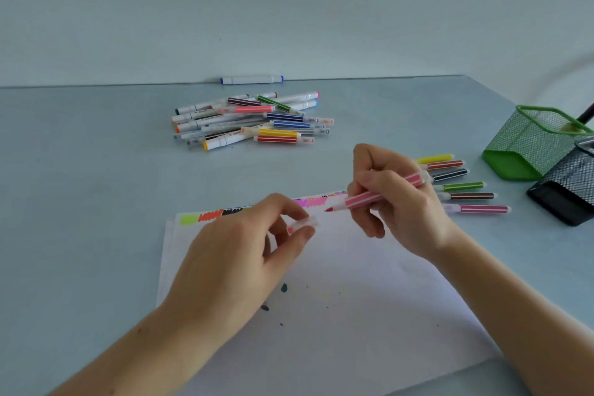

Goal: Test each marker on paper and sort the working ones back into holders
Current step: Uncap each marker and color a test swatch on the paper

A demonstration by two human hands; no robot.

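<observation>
My right hand (395,199) grips an uncapped pink striped marker (363,198), its red tip pointing left just above the white paper (337,299). My left hand (244,254) pinches the marker's clear cap (303,223) between thumb and fingers, a short way left of the tip. A row of colour test scribbles (225,215) runs along the paper's far edge. A pile of mixed markers (250,120) lies further back. Several striped markers (466,186) lie in a row to the right of my right hand.
A green mesh holder (527,145) and a black mesh holder (569,190) lie tipped at the right edge of the pale blue table (80,186). One white marker with blue ends (252,79) rests against the wall. Dark ink spots (283,288) mark the paper.
</observation>
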